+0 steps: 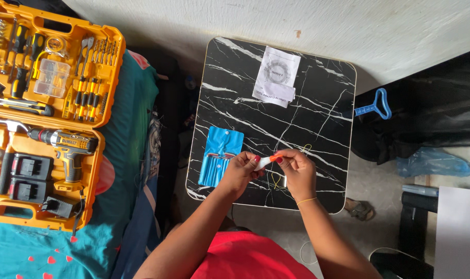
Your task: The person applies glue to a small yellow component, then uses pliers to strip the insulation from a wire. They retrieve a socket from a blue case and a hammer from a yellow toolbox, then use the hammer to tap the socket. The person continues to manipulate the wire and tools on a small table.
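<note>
Lower centre of frame, above the black marble-pattern worktop (317, 88): left hand (240, 173) pinches the white body of a small orange-tipped tube (267, 160) — right hand (297, 170) pinches the tip. Probably light, soft-walled; grip gently at the ends.

— Where is there open room on the worktop (317, 93)?
— Across its right half and the middle band.
— And what blocks the rest?
— A white paper packet (276, 76) lies at the far edge, a blue pouch (220, 155) at the near left, and thin yellow wire (276, 180) lies near the front.
</note>
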